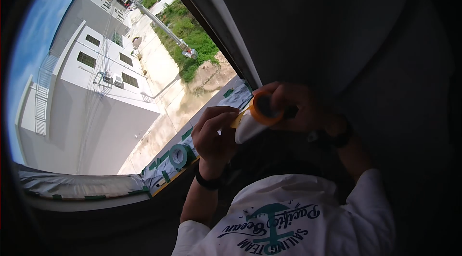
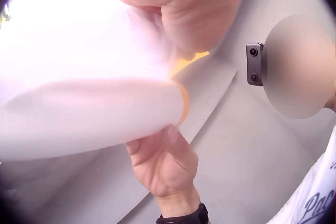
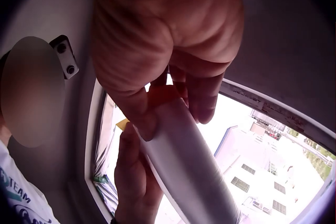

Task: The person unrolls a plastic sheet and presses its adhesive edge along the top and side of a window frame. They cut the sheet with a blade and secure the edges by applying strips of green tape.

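A white roll of masking film (image 3: 191, 166) with an orange tape band (image 1: 257, 114) at one end is between both hands. My right hand (image 1: 301, 104) grips the roll at its orange end, thumb and fingers on either side in the right wrist view (image 3: 168, 29). A short yellow tape strip (image 1: 237, 120) reaches from the roll to my left hand (image 1: 214, 131), which pinches it between thumb and fingers. From the left wrist view, the white film (image 2: 94, 116) spreads below the left hand (image 2: 184, 8), with the right hand (image 2: 165, 169) under the orange edge.
A green tape roll (image 1: 185, 156) lies on the film-covered window ledge (image 1: 159, 172), which green tape pieces hold down. The large window opening shows a white building (image 1: 103, 63) outside. A dark panel (image 1: 375, 30) rises at the right.
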A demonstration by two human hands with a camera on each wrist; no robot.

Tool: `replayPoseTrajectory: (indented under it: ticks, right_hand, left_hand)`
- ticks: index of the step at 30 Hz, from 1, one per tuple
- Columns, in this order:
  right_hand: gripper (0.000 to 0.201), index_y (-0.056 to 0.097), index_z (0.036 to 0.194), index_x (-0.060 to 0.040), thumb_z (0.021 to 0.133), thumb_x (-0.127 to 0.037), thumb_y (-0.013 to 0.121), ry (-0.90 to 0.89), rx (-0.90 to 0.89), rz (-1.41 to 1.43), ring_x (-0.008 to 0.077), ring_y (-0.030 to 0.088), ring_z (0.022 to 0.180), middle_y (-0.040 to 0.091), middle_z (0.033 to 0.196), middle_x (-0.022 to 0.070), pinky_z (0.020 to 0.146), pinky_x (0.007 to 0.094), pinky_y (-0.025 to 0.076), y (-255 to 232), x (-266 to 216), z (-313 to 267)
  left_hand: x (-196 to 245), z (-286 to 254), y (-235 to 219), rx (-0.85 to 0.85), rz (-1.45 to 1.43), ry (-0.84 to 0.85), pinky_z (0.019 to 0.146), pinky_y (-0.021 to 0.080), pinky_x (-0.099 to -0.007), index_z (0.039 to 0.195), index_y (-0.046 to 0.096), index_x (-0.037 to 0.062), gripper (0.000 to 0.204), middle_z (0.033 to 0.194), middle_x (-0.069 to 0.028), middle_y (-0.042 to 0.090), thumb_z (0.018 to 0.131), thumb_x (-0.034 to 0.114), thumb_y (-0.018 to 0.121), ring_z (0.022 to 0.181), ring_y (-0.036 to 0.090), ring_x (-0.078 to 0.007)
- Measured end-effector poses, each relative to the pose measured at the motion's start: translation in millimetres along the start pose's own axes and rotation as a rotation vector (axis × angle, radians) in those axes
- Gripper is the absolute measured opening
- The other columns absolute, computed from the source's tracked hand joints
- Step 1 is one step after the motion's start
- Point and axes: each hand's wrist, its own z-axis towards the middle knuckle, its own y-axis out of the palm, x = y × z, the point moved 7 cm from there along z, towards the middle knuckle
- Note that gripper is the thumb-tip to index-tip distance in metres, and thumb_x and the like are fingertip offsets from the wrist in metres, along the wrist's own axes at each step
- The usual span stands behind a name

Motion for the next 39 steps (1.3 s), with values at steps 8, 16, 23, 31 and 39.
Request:
replayPoseTrajectory:
  ticks: [8, 16, 23, 31, 39]
  right_hand:
    - [0.037, 0.058, 0.099, -0.0058, 0.073, -0.006, 0.085, 0.003, -0.016, -0.259, 0.0217, 0.065, 0.106, 0.062, 0.112, 0.0099, 0.091, 0.0338, 0.054, 9.5, -24.8, 23.3]
    - [0.028, 0.061, 0.089, -0.0044, 0.074, -0.01, 0.084, 0.068, -0.093, -0.345, 0.0193, 0.064, 0.096, 0.06, 0.108, 0.0081, 0.085, 0.03, 0.052, 32.7, -10.1, 46.6]
    - [0.026, 0.061, 0.088, -0.0036, 0.076, -0.012, 0.083, 0.173, 0.043, -0.248, 0.0164, 0.063, 0.099, 0.061, 0.118, 0.0111, 0.084, 0.0297, 0.052, 25.1, -1.6, 51.1]
    - [0.04, 0.065, 0.115, -0.0015, 0.083, -0.02, 0.08, 0.273, 0.107, 0.043, 0.0175, 0.064, 0.103, 0.066, 0.111, 0.0101, 0.093, 0.0349, 0.053, 16.7, 4.0, 55.4]
    - [0.054, 0.062, 0.123, -0.002, 0.084, -0.035, 0.079, 0.196, 0.039, 0.029, 0.0207, 0.064, 0.104, 0.067, 0.111, 0.0106, 0.098, 0.0387, 0.05, 23.6, -1.6, 67.1]
  left_hand:
    - [-29.2, 10.0, -16.5, 0.086, -0.12, -0.185, 0.07, 0.055, -0.0295, 0.093, 0.064, -0.0003, 0.016, 0.089, -0.013, 0.067, 0.081, -0.01, 0.068, 0.08, 0.067, -0.02]
    - [-63.9, 34.7, -26.5, -0.057, -0.28, -0.386, 0.062, 0.048, -0.0233, 0.096, 0.065, -0.0015, 0.007, 0.082, -0.0042, 0.065, 0.089, -0.001, 0.066, 0.069, 0.059, -0.0069]
    - [-83.8, 49.4, -38.2, -0.058, -0.404, -0.499, 0.06, 0.046, -0.0224, 0.098, 0.068, -0.0008, 0.011, 0.079, -0.0027, 0.067, 0.091, 0.008, 0.068, 0.067, 0.058, -0.0059]
    - [-65.9, 95.9, -58.2, -0.023, -0.332, -0.41, 0.059, 0.046, -0.0216, 0.097, 0.069, 0.0, 0.011, 0.077, -0.0017, 0.067, 0.09, 0.008, 0.069, 0.066, 0.057, -0.0048]
    - [-31.7, 165.4, -89.0, -0.113, -0.011, -0.211, 0.07, 0.053, -0.0257, 0.1, 0.07, 0.0016, 0.014, 0.085, -0.0065, 0.072, 0.09, 0.012, 0.069, 0.076, 0.066, -0.0108]
